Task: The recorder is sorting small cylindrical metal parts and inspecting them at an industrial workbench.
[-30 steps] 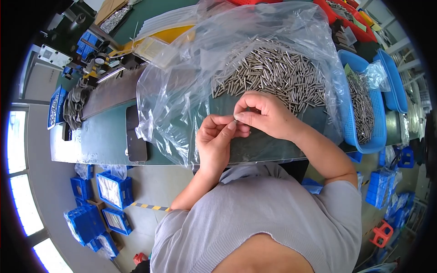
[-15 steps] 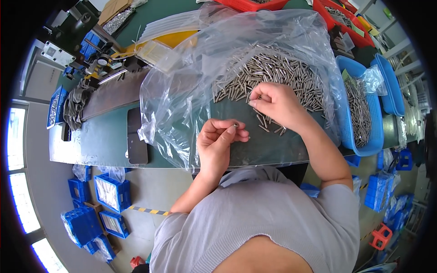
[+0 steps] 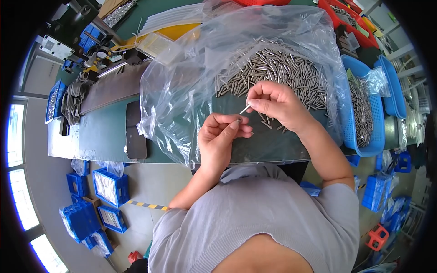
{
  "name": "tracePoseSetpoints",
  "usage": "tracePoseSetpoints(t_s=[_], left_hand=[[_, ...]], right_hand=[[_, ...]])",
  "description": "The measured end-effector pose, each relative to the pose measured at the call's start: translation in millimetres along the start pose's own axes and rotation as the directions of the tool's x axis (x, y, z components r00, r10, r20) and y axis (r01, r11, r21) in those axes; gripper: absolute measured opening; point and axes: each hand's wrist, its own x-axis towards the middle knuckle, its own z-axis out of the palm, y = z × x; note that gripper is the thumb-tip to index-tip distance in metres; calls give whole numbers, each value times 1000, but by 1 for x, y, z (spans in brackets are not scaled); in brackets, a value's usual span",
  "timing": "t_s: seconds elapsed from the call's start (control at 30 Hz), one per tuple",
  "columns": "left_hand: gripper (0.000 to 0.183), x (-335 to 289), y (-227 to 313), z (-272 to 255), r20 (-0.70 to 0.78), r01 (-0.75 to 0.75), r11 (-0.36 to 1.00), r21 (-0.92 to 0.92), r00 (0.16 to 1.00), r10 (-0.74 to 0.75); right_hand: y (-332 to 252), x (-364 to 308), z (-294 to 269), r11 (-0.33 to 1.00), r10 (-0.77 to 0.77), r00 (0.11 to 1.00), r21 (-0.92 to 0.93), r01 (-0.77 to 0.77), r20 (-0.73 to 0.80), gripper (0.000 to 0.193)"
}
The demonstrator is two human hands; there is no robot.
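Observation:
My right hand point(image 3: 276, 103) pinches a slim metal pin point(image 3: 244, 109) between thumb and fingertips, slanted down toward my left hand point(image 3: 221, 139). The pin's lower tip is close to a small round metal piece point(image 3: 239, 120), which my left thumb and forefinger grip. Whether the two parts touch I cannot tell. Beyond both hands lies a wide heap of short metal pins point(image 3: 284, 68), partly covered by a large clear plastic bag point(image 3: 175, 123). A few loose pins point(image 3: 267, 123) rest on the green tabletop below my right hand.
At the right, a blue basket point(image 3: 377, 136) holds more pins, with another blue basket point(image 3: 392, 98) beside it. Red bins point(image 3: 325, 11) stand at the back. A dark phone-like slab point(image 3: 136, 136) lies left of the bag. A bench device point(image 3: 98, 50) occupies the far left.
My right hand has come from the near edge of the heap toward my left hand, and a pin now shows in its fingers. My left hand has barely moved.

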Motion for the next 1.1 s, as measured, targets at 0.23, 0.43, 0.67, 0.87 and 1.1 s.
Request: tracePoseSetpoints(t_s=[0.23, 0.43, 0.67, 0.87, 1.1], left_hand=[[8, 0, 0, 2, -14, 4, 1000, 9, 1000, -4], [7, 0, -1, 1, 7, -21, 999, 27, 1000, 21], [7, -1, -2, 2, -1, -18, 999, 48, 1000, 18], [5, 0, -3, 0, 11, -14, 997, 72, 1000, 13], [4, 0, -4, 1, 6, -35, 999, 19, 999, 35]], right_hand=[[-4, -5, 4, 993, 107, 992, -67, -102, 69, 8], [3, -1, 11, 946, -51, 998, -318, 63, 46, 6], [6, -4, 9, 963, -10, 997, -269, 29, 74, 6], [4, -4, 5, 982, 23, 1000, -186, -26, -21, 8], [-9, 0, -28, 897, 214, 973, 411, -163, -81, 14]])
